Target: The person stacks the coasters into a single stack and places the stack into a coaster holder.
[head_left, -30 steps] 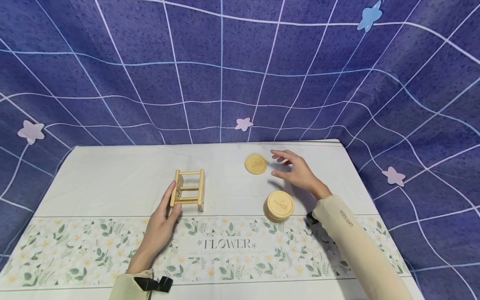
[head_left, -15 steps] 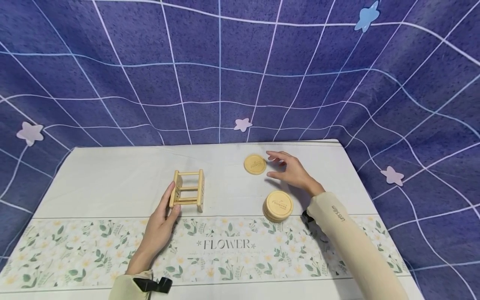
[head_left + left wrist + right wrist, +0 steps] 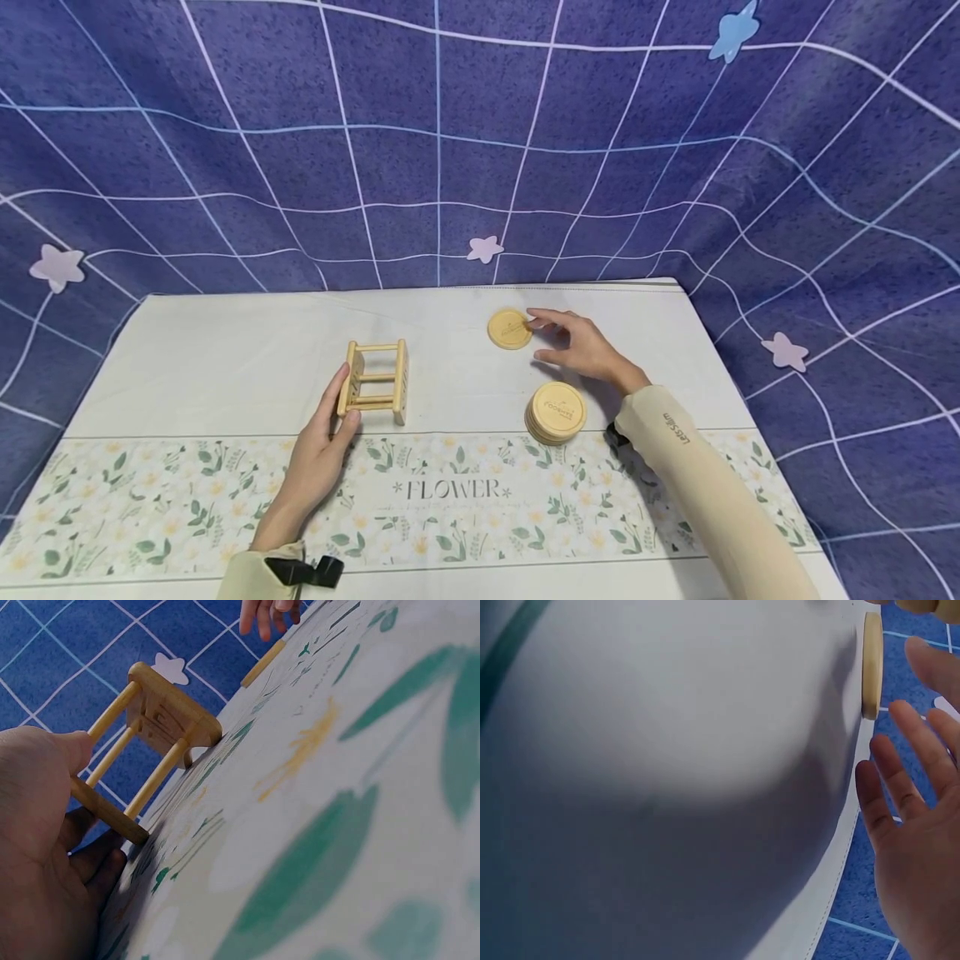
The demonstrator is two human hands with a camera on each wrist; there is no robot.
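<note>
The left hand (image 3: pixel 318 455) grips the near left side of a small wooden rack (image 3: pixel 401 385); in the left wrist view its thumb and fingers lie round one end panel (image 3: pixel 109 810). A single round wooden coaster (image 3: pixel 509 330) lies flat near the table's back. Beside its right edge is the right hand (image 3: pixel 592 346), fingers spread and slightly bent, thumb apart, nothing held; whether a fingertip touches the coaster is unclear. Nearer the front, below that hand, stands a stack of similar coasters (image 3: pixel 557 412). The right wrist view shows one coaster (image 3: pixel 871 666) edge-on beyond the fingers.
A white cloth (image 3: pixel 225 358) covers the table, with a floral band (image 3: pixel 450 533) reading "FLOWER" across its front. Behind and at both sides hangs a blue curtain (image 3: pixel 390 167) with a line grid and star shapes.
The right hand has moved left, its fingertips now at the single coaster's right edge. The left hand keeps its grip on the rack, and the coasters have not moved.
</note>
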